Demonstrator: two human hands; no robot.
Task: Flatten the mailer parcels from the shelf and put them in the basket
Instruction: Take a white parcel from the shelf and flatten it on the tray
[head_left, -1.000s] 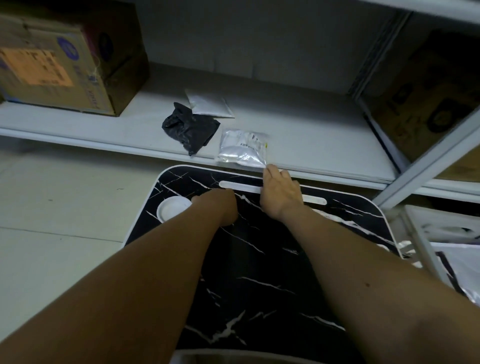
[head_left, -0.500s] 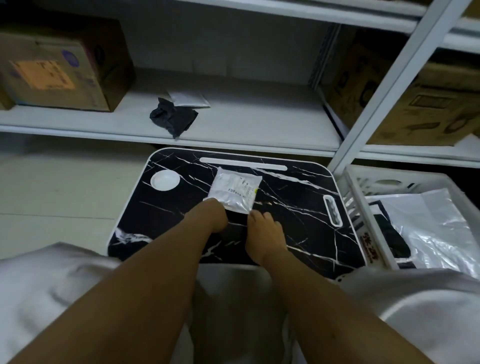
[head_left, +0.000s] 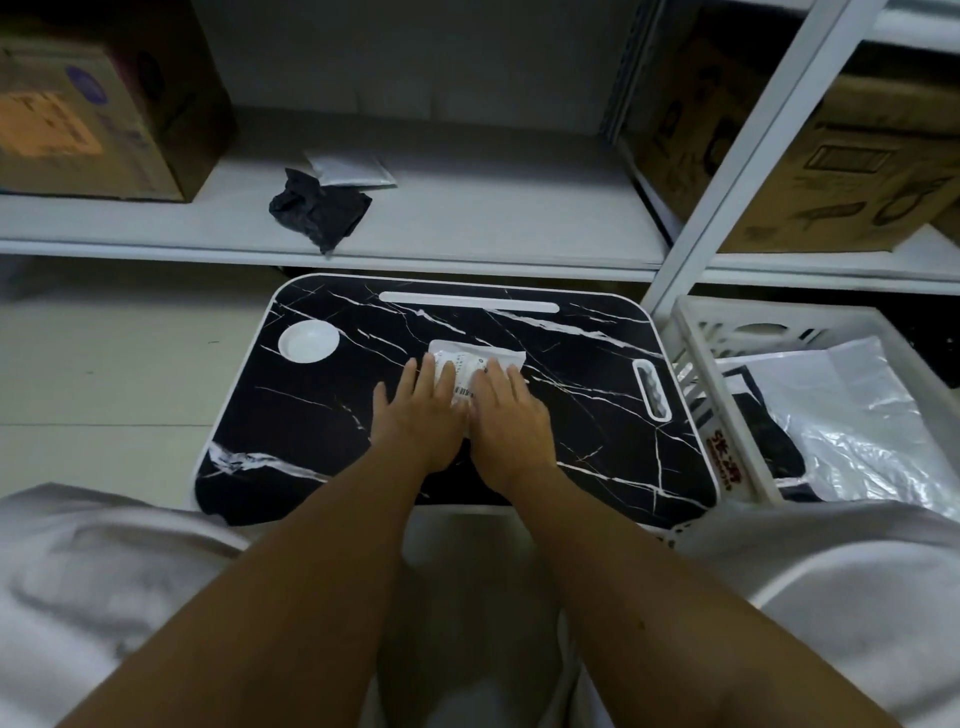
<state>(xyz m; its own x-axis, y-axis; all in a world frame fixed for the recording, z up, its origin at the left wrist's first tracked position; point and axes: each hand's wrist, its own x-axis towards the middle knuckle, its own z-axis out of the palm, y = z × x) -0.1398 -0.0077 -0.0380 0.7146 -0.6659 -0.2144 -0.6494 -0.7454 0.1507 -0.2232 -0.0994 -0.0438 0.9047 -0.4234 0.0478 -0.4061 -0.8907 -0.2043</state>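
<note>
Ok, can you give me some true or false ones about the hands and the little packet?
1. Both hands, the left hand and the right hand, press flat on the white mailer. True.
2. The mailer lies on the shelf. False: it lies on the black marble tray table.
3. A crumpled black mailer lies on the shelf. True.
4. The white basket is left of the table. False: it is on the right.

Glossy plastic film, crinkled, on the white mailer parcel (head_left: 475, 364).
Polished black marble-look lap desk (head_left: 332, 415); slotted white plastic basket (head_left: 727, 410); matt brown cardboard boxes (head_left: 98, 98).
</note>
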